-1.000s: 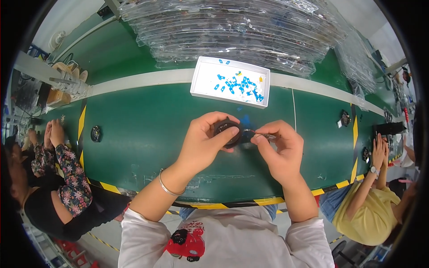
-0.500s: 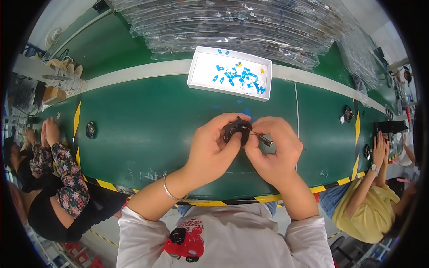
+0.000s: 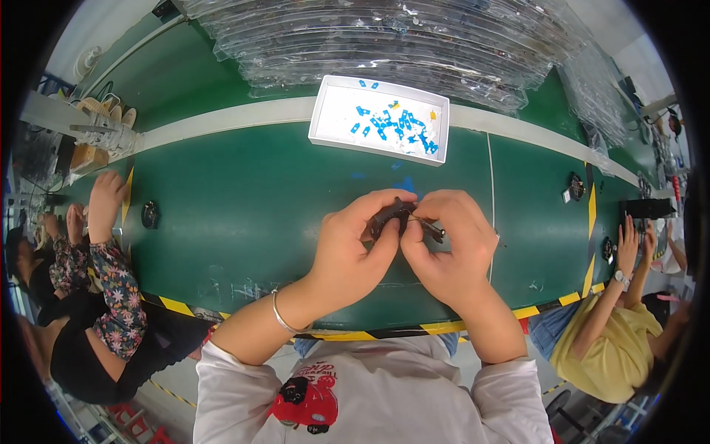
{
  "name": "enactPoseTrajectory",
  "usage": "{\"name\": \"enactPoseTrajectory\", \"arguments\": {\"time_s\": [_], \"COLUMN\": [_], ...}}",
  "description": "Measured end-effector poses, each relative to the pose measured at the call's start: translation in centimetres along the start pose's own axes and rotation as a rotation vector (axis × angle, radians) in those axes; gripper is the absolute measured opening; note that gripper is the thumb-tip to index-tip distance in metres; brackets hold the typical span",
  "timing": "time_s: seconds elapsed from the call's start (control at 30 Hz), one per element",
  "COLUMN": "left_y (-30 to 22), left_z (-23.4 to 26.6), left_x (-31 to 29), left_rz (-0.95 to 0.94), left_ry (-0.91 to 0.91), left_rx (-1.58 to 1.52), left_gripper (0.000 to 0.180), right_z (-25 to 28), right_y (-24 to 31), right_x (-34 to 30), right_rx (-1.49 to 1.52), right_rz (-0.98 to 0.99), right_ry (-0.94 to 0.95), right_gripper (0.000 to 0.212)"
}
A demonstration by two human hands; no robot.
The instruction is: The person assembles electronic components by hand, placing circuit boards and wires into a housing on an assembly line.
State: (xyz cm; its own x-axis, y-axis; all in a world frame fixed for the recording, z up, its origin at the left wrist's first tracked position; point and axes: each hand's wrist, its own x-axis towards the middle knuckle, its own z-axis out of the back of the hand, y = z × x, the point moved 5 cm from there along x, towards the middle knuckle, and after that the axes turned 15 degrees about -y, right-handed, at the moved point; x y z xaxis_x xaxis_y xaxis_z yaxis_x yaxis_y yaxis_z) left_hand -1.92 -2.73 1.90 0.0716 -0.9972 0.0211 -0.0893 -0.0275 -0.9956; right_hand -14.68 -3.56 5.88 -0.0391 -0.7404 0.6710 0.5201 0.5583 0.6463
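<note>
A small black round plastic housing point(image 3: 387, 215) is gripped by my left hand point(image 3: 344, 244), fingers behind and thumb in front. It is tilted, so its face is mostly turned away. My right hand point(image 3: 460, 251) is closed at the housing's right side, thumb and index finger pinching close to its edge. Thin wires with a small dark part point(image 3: 435, 231) come out there, under my right fingers. The fingers hide what exactly the right fingertips hold. Beyond both hands stands a shallow white box point(image 3: 379, 144) with several small blue pieces and a few yellow ones in it.
Blue bits point(image 3: 404, 184) lie on the green table point(image 3: 244, 192) between my hands and the box. Similar black round units rest at left point(image 3: 150, 215) and right point(image 3: 576, 186). Clear plastic trays point(image 3: 384, 44) are stacked at the back. Co-workers sit on both sides.
The black housing has tipped more edge-on between my hands, and my right fingers have shifted slightly. The left co-worker's arm has risen and moved toward the striped line.
</note>
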Motion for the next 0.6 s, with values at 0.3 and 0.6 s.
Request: {"name": "enactPoseTrajectory", "arguments": {"time_s": [0.3, 0.6], "left_y": [-0.3, -0.06], "left_z": [0.09, 0.41], "left_x": [0.01, 0.76], "left_rz": [-0.004, 0.047], "left_ry": [0.025, -0.039], "left_rx": [0.012, -0.07], "left_gripper": [0.027, 0.017], "right_z": [-0.08, -0.42], "right_y": [0.06, 0.31], "right_x": [-0.13, -0.64], "right_rx": [-0.017, -0.004], "right_rz": [0.0, 0.053], "right_ry": [0.019, 0.051], "right_gripper": [0.017, 0.019]}}
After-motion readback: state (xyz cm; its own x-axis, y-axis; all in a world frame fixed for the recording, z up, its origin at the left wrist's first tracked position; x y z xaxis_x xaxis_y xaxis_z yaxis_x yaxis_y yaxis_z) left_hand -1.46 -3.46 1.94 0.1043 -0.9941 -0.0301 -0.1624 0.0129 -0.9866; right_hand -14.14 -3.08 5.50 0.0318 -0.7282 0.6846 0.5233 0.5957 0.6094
